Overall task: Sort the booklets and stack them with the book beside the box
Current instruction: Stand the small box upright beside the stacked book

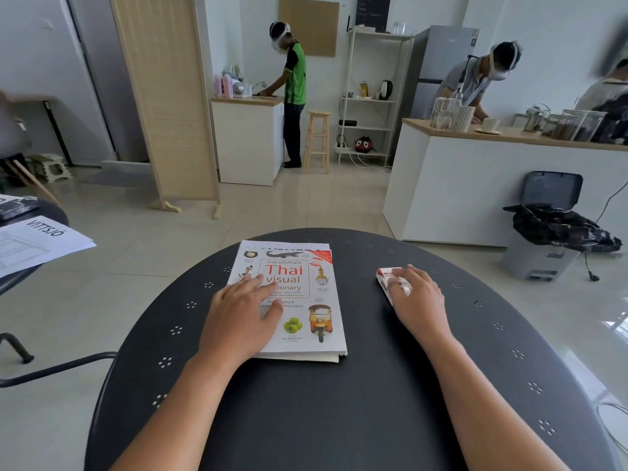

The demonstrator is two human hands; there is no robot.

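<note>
A white book (pixel 306 300) titled "Thai visual dictionary" lies flat on the round black table (pixel 339 402), a thin pale booklet edge showing beneath its near corner. My left hand (pixel 243 317) rests flat on the book's left half, fingers spread. To the right, a small white and red box (pixel 385 278) lies on the table. My right hand (pixel 416 297) lies over the box, fingers curved around its top, hiding most of it.
A second dark table at the far left carries a "VITTSJÖ" booklet (pixel 37 243) and dark items. A grey bin (pixel 547 229) with a black bag stands right of my table. Two people work at counters in the background.
</note>
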